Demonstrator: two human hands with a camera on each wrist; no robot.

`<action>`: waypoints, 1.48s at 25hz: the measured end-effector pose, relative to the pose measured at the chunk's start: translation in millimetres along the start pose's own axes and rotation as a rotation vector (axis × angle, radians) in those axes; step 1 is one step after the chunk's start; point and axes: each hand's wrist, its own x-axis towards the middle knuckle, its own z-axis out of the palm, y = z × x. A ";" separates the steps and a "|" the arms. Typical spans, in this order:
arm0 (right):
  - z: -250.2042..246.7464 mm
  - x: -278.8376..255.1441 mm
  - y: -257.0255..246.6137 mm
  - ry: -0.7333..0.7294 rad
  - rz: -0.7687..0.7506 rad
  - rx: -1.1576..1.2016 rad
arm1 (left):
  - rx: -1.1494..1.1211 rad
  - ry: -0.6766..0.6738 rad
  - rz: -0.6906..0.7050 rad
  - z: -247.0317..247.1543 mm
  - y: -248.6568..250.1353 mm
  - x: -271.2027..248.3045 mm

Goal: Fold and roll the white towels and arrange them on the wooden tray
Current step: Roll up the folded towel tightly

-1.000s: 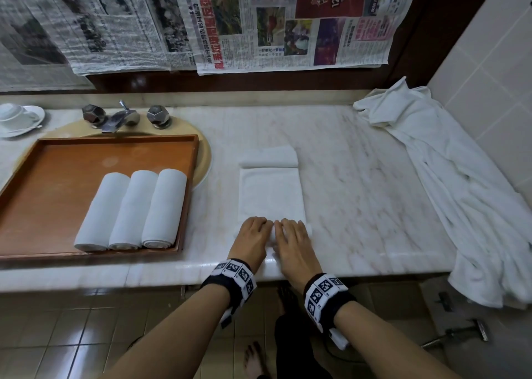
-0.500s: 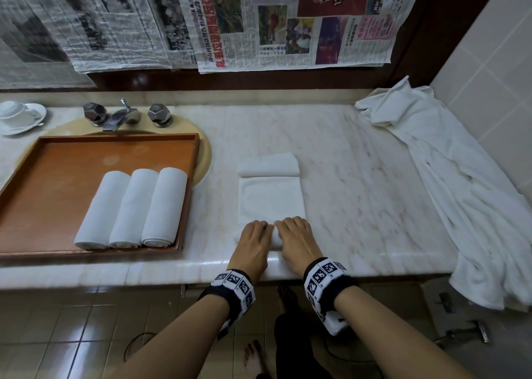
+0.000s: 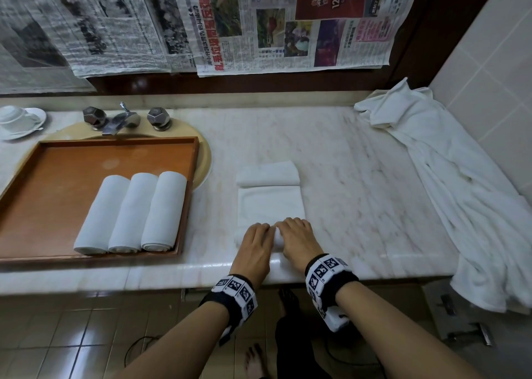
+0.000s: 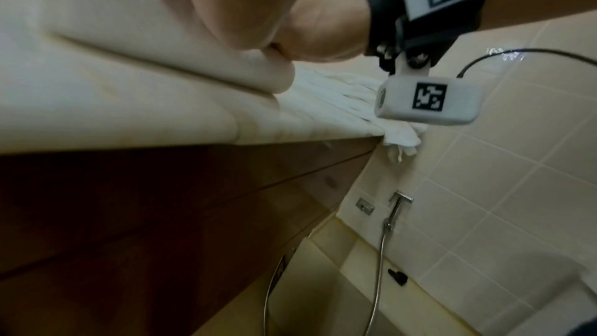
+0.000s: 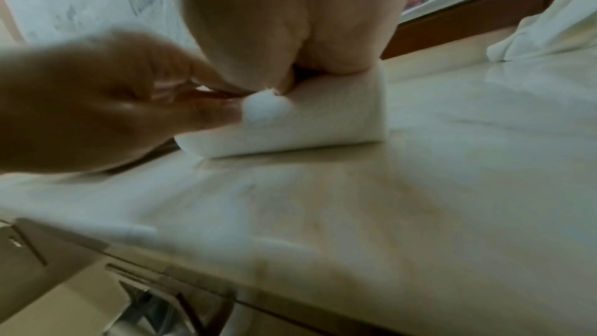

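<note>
Three rolled towels point(image 3: 131, 213) lie side by side in the wooden tray point(image 3: 57, 177) — right of the tray a half-rolled towel point(image 3: 270, 206), a folded towel point(image 3: 267, 173) just behind it.

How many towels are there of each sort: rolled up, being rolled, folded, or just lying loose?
Rolled towels on the wooden tray: 3
Towel being rolled under both hands: 1
Folded towel behind it: 1
Loose white cloth at the right: 1
Total: 6

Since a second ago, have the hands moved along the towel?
Yes. Both hands have advanced away from the counter's front edge, rolling the towel toward the folded towel beyond it.
</note>
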 end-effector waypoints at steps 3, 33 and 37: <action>14.2 -15.3 -3.8 0.081 -0.002 -0.059 | 0.012 0.013 -0.009 1.0 -6.1 12.1; -23.4 -3.7 12.5 -0.168 -0.025 0.043 | 0.071 0.145 0.056 15.2 -5.6 3.6; -40.9 27.6 34.2 0.049 0.318 0.295 | 0.065 0.179 0.064 12.7 -9.9 10.8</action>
